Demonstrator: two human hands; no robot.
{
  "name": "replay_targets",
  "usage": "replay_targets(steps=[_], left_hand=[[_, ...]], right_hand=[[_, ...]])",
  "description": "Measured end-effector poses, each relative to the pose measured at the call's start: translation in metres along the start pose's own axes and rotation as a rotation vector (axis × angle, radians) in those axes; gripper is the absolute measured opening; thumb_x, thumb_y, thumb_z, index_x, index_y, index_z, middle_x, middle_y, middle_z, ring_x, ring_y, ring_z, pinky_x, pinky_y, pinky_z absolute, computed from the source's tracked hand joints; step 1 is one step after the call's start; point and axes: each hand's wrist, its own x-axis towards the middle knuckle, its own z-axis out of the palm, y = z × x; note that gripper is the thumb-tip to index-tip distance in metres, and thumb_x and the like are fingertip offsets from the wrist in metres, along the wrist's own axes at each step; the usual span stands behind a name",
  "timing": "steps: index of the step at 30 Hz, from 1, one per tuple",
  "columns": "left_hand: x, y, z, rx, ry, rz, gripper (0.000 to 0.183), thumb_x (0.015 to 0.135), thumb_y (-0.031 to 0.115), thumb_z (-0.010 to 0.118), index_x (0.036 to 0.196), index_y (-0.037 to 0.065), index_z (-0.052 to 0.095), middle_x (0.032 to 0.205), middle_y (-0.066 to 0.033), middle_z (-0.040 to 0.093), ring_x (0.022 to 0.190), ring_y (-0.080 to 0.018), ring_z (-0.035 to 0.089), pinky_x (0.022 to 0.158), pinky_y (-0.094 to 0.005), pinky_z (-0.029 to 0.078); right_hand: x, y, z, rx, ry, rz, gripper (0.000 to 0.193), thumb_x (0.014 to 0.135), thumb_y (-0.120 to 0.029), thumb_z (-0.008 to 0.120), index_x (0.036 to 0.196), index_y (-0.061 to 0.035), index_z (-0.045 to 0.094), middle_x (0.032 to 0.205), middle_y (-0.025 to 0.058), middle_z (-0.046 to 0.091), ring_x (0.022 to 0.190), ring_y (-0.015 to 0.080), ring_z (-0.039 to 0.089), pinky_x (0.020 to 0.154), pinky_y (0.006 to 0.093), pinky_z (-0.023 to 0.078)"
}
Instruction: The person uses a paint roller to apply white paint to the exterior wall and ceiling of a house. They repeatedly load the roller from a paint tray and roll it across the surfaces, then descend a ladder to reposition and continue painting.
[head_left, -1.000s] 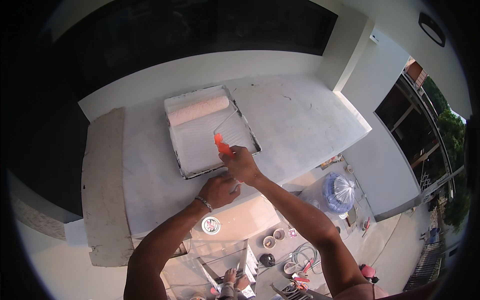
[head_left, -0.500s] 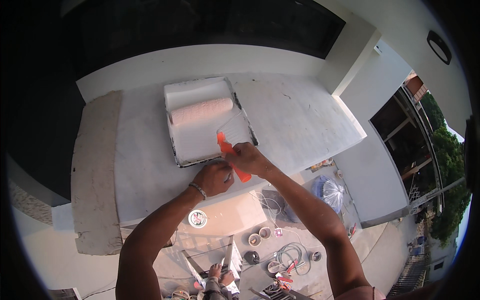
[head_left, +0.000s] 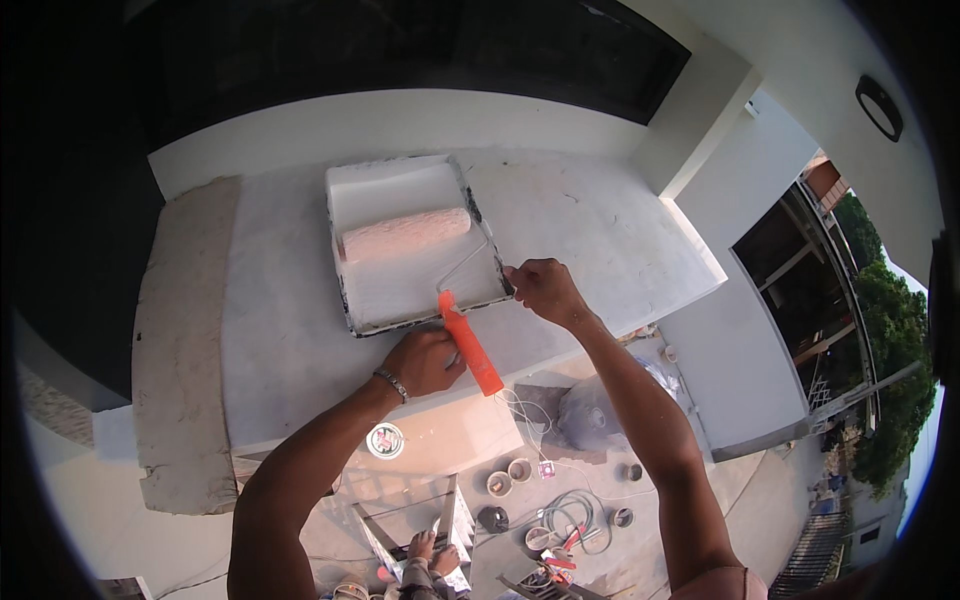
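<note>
The left hand (head_left: 428, 360) is closing its fingers around the orange handle (head_left: 471, 344) of a paint roller, gripping near the handle's upper end, with the free lower end sticking out past the fingers over the drop. The roller sleeve (head_left: 405, 234) is lying across the paint tray (head_left: 345, 290), well beyond the fingertips, joined to the handle by a thin bent wire. The right hand (head_left: 540, 288) is curling its fingers over the tray's near right corner, pinching the rim. The tray is sitting on a white ledge (head_left: 590, 230), its near edge close to the ledge's lip just ahead of both sets of fingers. Risk, as judged: a pull on the corner could be dragging the tray over the lip; paint could be spilling onto the ladder (head_left: 410, 520) and cans below the wrists. A loaded sleeve could also be dripping when lifted.
</note>
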Motion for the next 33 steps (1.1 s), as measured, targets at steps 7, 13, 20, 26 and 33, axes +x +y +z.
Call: replay_targets(steps=[7, 13, 20, 26, 33], left_hand=[[-0.004, -0.001, -0.006, 0.024, 0.28, 0.109, 0.02, 0.073, 0.011, 0.071, 0.057, 0.007, 0.061, 0.06, -0.0077, 0.063, 0.051, -0.0271, 0.061, 0.053, -0.0378, 0.052], [-0.005, -0.005, -0.011, -0.039, 0.154, 0.114, 0.022, 0.072, 0.011, 0.071, 0.054, 0.009, 0.058, 0.058, -0.0084, 0.06, 0.051, -0.0271, 0.061, 0.05, -0.0389, 0.05], [0.012, -0.035, 0.016, -0.06, -0.015, 0.343, 0.007, 0.074, 0.017, 0.073, 0.073, 0.01, 0.071, 0.062, -0.0098, 0.065, 0.059, -0.0292, 0.068, 0.056, -0.0396, 0.057], [0.006, -0.044, 0.027, -0.066, -0.112, 0.296, 0.011, 0.08, 0.021, 0.07, 0.081, 0.01, 0.07, 0.066, -0.0106, 0.068, 0.06, -0.0294, 0.07, 0.06, -0.0426, 0.059], [0.006, -0.032, 0.028, -0.055, -0.051, 0.268, 0.025, 0.083, 0.02, 0.068, 0.06, 0.013, 0.063, 0.056, -0.0111, 0.063, 0.052, -0.0292, 0.066, 0.051, -0.044, 0.054]], right_hand=[[0.049, 0.107, 0.034, -0.554, 0.478, 0.138, 0.024, 0.099, -0.018, 0.055, 0.114, -0.0007, 0.062, 0.121, 0.0213, 0.056, 0.118, 0.0376, 0.056, 0.1, 0.0523, 0.044], [0.04, 0.117, 0.041, -0.572, 0.562, 0.136, 0.033, 0.099, -0.024, 0.051, 0.121, 0.0004, 0.06, 0.127, 0.0203, 0.053, 0.132, 0.0353, 0.045, 0.113, 0.0583, 0.028], [0.044, 0.113, 0.043, -0.546, 0.525, 0.125, 0.031, 0.095, -0.02, 0.053, 0.118, 0.0003, 0.057, 0.123, 0.0223, 0.054, 0.122, 0.0379, 0.051, 0.103, 0.0555, 0.036], [0.047, 0.112, 0.042, -0.546, 0.529, 0.1, 0.03, 0.095, -0.018, 0.052, 0.119, 0.0006, 0.052, 0.122, 0.0238, 0.052, 0.12, 0.04, 0.051, 0.101, 0.0567, 0.037], [0.048, 0.114, 0.043, -0.551, 0.516, 0.136, 0.028, 0.095, -0.016, 0.051, 0.117, 0.001, 0.048, 0.12, 0.0238, 0.049, 0.12, 0.0408, 0.049, 0.102, 0.0539, 0.038]])
